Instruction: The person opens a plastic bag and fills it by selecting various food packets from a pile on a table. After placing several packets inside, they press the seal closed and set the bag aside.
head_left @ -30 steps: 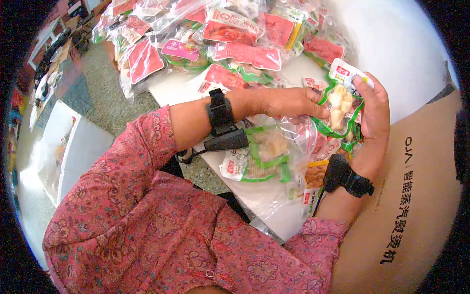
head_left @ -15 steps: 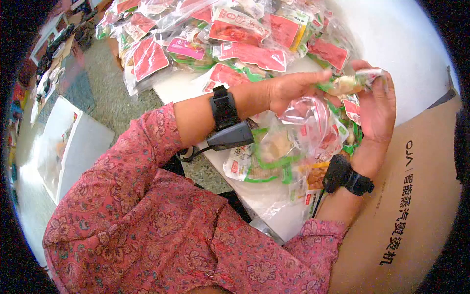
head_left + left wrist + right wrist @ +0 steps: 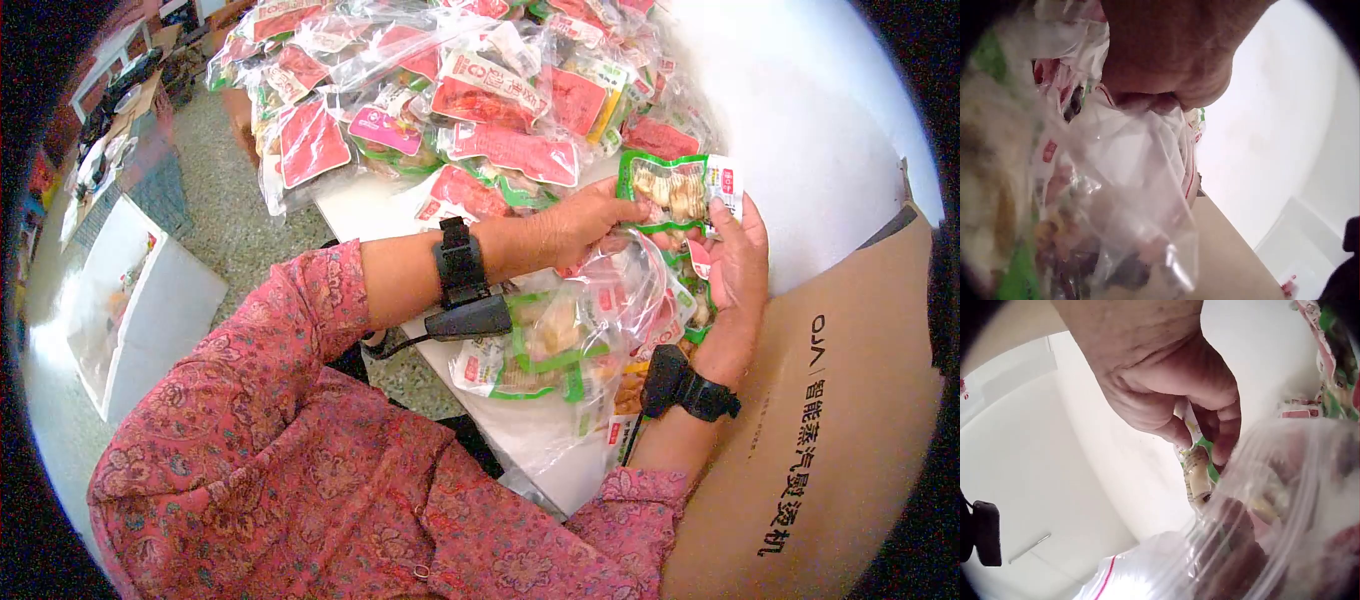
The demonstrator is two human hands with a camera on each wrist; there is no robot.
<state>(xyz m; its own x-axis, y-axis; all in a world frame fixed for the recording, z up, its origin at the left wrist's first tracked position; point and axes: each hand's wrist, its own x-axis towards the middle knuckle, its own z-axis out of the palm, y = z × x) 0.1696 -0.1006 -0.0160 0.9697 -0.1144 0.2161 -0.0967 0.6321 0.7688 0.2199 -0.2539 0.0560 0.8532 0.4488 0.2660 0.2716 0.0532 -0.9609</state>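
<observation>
My left hand (image 3: 585, 222) and right hand (image 3: 738, 268) pinch the pack (image 3: 672, 190), but a loose pinch could drop it beside the bag (image 3: 632, 290).

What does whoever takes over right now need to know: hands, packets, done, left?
Left hand: grips the left end of the green-edged packet.
Right hand: fingers pinch its right end; the right wrist view confirms this.
The packet is held flat above the clear zip bag, which sits under both hands.
Done: the bag holds several packets.
Left: the held packet is outside the bag; a large pile of packets lies on the white table.
</observation>
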